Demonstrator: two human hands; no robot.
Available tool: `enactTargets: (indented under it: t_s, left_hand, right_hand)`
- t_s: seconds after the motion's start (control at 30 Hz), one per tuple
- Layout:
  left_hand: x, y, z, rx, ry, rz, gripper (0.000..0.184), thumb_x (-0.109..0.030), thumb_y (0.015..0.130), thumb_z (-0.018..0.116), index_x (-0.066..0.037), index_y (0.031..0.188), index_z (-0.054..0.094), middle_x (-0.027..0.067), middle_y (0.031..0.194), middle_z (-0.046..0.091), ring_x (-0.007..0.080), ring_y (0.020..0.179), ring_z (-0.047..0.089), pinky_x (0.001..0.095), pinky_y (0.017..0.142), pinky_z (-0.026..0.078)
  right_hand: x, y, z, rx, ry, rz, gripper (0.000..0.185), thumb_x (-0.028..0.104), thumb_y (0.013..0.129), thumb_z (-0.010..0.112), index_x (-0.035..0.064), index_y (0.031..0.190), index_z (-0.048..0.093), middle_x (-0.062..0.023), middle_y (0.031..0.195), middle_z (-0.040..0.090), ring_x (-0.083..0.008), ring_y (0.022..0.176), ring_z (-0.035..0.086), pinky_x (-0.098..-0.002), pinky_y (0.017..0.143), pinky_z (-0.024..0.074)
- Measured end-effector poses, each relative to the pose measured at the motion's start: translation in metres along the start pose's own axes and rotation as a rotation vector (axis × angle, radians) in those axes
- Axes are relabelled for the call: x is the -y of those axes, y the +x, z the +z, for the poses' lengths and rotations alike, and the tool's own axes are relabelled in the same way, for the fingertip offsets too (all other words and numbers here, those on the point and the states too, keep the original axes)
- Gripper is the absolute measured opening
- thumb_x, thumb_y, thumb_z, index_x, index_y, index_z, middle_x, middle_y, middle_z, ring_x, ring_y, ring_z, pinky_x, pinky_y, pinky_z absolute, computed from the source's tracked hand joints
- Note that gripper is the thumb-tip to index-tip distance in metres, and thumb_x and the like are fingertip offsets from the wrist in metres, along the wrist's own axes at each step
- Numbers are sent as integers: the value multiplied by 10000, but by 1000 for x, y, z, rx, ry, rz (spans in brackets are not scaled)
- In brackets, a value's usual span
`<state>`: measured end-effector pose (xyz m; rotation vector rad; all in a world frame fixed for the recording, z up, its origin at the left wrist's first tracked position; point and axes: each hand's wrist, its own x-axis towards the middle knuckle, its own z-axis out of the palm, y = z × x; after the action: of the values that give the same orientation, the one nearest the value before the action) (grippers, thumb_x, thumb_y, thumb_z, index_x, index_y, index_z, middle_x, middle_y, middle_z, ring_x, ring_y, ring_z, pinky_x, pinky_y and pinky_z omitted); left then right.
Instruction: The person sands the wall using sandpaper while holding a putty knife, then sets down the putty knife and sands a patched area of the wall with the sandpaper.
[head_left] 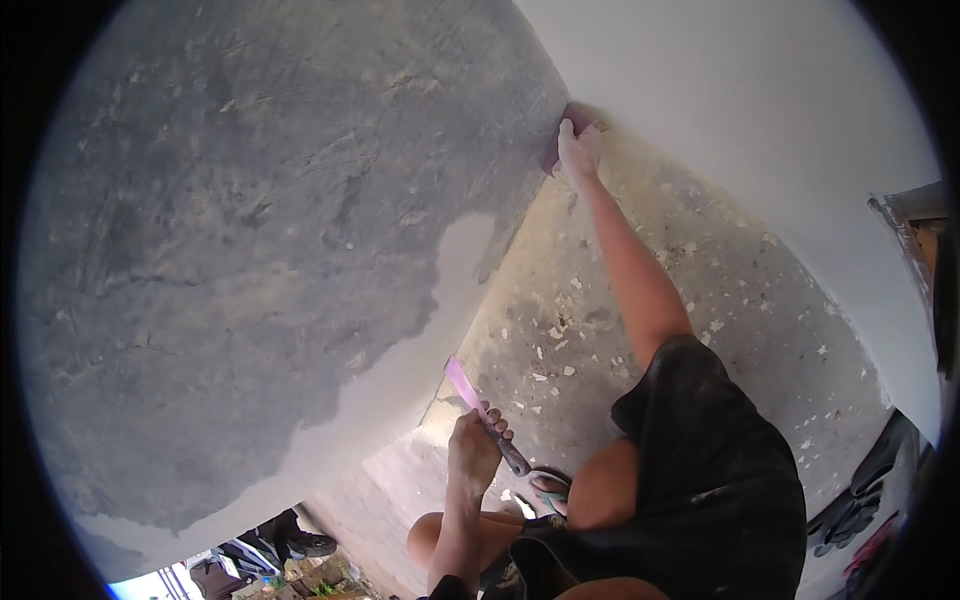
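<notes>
In the head view my left hand [474,450] is closed round the dark handle of a scraper [463,383], whose pinkish blade points up and left, close to the foot of the grey wall. My right hand [580,152], dusted white, reaches far forward into the corner. It presses a dark reddish sheet [552,155], perhaps sandpaper, at the base where the grey wall [250,200] meets the white wall [740,100]. A pale smooth patch [380,385] runs along the lower edge of the grey wall.
Paint flakes lie scattered over the concrete floor [590,330]. A sandalled foot [550,488] and bent knees are below. Dark items [860,510] lie at the lower right, and more dark things [285,535] with rubble at the lower left. A wooden frame [925,240] is at the right.
</notes>
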<state>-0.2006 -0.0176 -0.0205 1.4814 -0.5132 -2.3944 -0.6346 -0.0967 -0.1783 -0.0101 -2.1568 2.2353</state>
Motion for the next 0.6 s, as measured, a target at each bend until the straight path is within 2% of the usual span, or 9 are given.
enactTargets:
  t_s: [0.07,0.1,0.2,0.23,0.33,0.37,0.47,0.53,0.6]
  left_hand:
    - [1,-2,4,0,-14,-9,213,-210,897,538,-55,1041,526,66,862,511,206,810,494,346,768,416]
    - [1,0,3,4,-11,-20,212,-210,896,539,-56,1041,527,66,862,511,206,809,494,348,769,417]
    - [0,2,2,-4,2,-38,214,-210,894,541,-58,1044,529,64,862,511,206,808,495,350,771,417]
    - [-1,3,1,-1,4,-35,216,-210,894,542,-58,1046,530,64,861,510,205,809,495,350,771,417]
    - [-1,3,0,14,-9,-3,220,-209,894,543,-59,1054,532,62,857,510,205,809,495,348,771,418]
    - [-1,2,0,15,-12,1,221,-209,894,543,-59,1056,533,61,856,510,204,809,496,348,771,418]
    - [0,2,9,-17,5,-28,179,-209,916,497,-71,1028,520,37,830,486,180,786,489,330,762,422]
    - [2,5,6,-37,12,-32,187,-211,918,495,-70,1037,524,38,829,485,181,786,488,331,762,422]
    - [0,6,3,-25,8,-9,193,-213,920,495,-68,1044,528,38,830,485,183,789,488,331,764,421]
  right_hand:
    - [-10,-7,-4,-7,-110,-80,184,141,844,562,-28,875,630,-192,770,659,-348,762,666,-430,671,490]
    - [13,-11,-7,40,-73,-52,181,144,843,564,-18,886,635,-192,778,660,-340,761,669,-434,677,490]
    - [55,-9,-10,230,25,60,249,144,862,546,2,1044,639,-149,883,679,-274,834,660,-368,764,490]
    - [43,-16,0,-3,-19,-11,219,144,867,538,-7,991,638,-139,856,681,-288,817,661,-387,744,490]
    - [-21,-1,-1,69,-63,-45,212,159,879,553,-29,950,621,-157,835,675,-284,802,660,-394,730,485]
    - [-22,-1,-4,90,-131,26,224,165,882,558,-24,986,619,-168,868,681,-293,833,663,-393,752,485]
    - [7,-8,-9,125,-144,-69,278,156,855,580,-40,1047,631,-225,961,677,-358,916,659,-416,792,500]
    - [5,-10,-4,35,-54,-129,284,172,850,592,-45,1028,633,-254,952,666,-366,907,658,-412,781,500]
    - [-34,1,5,-48,-22,-148,277,174,849,595,-42,1018,634,-263,943,660,-369,903,656,-411,779,497]
